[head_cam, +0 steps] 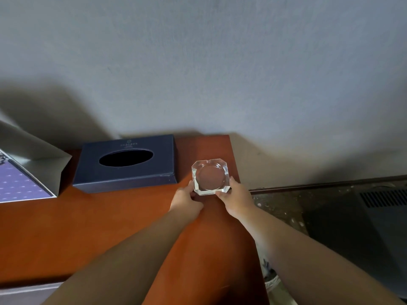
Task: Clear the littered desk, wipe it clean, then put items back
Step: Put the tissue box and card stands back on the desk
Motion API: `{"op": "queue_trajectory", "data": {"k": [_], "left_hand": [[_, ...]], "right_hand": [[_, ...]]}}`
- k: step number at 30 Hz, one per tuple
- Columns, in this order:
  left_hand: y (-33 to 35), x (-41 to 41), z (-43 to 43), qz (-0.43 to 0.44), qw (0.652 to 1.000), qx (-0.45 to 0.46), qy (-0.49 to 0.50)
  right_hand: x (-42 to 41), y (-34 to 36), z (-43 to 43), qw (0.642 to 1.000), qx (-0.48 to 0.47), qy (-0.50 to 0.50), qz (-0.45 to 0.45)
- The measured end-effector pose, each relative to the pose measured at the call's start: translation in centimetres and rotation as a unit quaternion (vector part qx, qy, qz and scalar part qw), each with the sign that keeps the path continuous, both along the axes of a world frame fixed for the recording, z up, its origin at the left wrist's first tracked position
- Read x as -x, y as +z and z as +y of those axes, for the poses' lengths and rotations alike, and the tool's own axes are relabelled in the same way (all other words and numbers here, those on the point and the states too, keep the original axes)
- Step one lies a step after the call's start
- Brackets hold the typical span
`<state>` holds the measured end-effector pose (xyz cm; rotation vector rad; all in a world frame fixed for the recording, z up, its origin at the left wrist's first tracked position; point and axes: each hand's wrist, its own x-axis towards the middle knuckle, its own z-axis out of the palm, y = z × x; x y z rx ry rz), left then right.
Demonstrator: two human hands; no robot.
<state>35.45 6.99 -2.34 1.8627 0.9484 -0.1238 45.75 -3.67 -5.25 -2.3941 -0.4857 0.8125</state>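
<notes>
A clear glass ashtray (210,176) with cut corners sits near the far right corner of the reddish-brown desk (92,227). Both hands hold its near side: my left hand (187,200) grips the near left corner, and my right hand (234,198) grips the near right corner with the thumb on its rim. Whether the ashtray rests on the wood or is lifted slightly, I cannot tell. A dark blue tissue box (125,165) with an empty oval slot stands to the left of the ashtray, against the wall.
A grey paper bag (35,159) and a purple printed card (17,183) lie at the desk's far left. The desk's right edge drops to a speckled floor (279,208), where a dark appliance (363,234) with vents stands. A grey wall rises behind.
</notes>
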Motion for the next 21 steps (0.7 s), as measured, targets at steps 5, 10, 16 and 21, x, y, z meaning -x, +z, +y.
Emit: {"op": "queue_trajectory", "data": {"k": [5,10,16,21], "left_hand": [[0.2,0.1,0.0,-0.004,0.999,0.031,0.022],[0.3,0.1,0.0,-0.005,0.997,0.064,0.04],[0.2,-0.1,0.1,-0.008,0.996,0.081,0.045],[0.0,-0.1,0.1,-0.008,0.996,0.076,0.047]], "right_hand": [[0.4,-0.9,-0.1,1.0,-0.016,-0.016,-0.008],[0.5,-1.1,-0.2,0.999,-0.018,-0.024,-0.02],[0.4,-1.4,-0.2,0.999,-0.024,-0.026,-0.022],[0.3,-1.4,-0.2,0.999,-0.037,-0.028,-0.022]]}}
